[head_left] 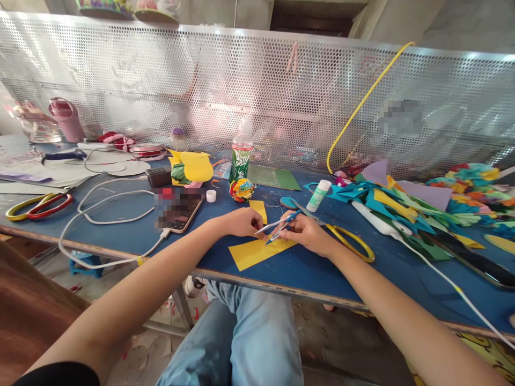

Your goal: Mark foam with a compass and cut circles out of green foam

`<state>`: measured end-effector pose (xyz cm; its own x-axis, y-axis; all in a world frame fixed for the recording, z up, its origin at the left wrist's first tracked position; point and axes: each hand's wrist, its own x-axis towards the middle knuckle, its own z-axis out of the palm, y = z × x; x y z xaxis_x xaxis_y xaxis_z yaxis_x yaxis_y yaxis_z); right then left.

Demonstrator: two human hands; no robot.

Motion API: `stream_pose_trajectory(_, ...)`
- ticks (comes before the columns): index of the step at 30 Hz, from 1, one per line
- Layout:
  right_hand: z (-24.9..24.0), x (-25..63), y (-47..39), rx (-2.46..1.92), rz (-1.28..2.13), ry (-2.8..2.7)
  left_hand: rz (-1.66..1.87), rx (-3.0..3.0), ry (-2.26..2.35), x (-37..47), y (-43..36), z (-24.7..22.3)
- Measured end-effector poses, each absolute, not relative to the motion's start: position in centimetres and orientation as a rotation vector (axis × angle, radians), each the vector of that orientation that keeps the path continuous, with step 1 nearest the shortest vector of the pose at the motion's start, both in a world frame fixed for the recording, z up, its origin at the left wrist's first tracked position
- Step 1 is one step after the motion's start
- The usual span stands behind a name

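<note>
My right hand [308,234] is closed around a blue and white drawing compass [286,221], whose two legs are spread and point left. Under it lies a yellow strip of paper [253,253] on the blue table. My left hand [242,222] has its fingers curled together at the tip of the compass's pale leg; whatever is between them is hidden. A smaller yellow paper piece [258,210] lies just behind the left hand. Scissors with yellow handles [354,244] rest beside my right wrist, with a glue stick [318,196] standing tilted behind them.
A multicoloured paper ball [241,190] sits before a green-labelled bottle [241,155]. On the left are a charging phone [183,212], a white cable [108,221] and red-and-yellow scissors [40,206]. Paper scraps [396,201], a white glue gun [374,220] and a dark phone [475,260] crowd the right.
</note>
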<state>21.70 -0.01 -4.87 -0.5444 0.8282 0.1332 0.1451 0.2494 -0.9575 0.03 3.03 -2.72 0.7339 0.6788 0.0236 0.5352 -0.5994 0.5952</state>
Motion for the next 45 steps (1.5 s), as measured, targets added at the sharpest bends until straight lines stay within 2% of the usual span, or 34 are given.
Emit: stream_pose_trajectory(45, -4.5, 20.6, -1.0, -0.824, 1.397, -1.931, 0.340, 2.318, 0.910, 0.0, 3.3, -2.9)
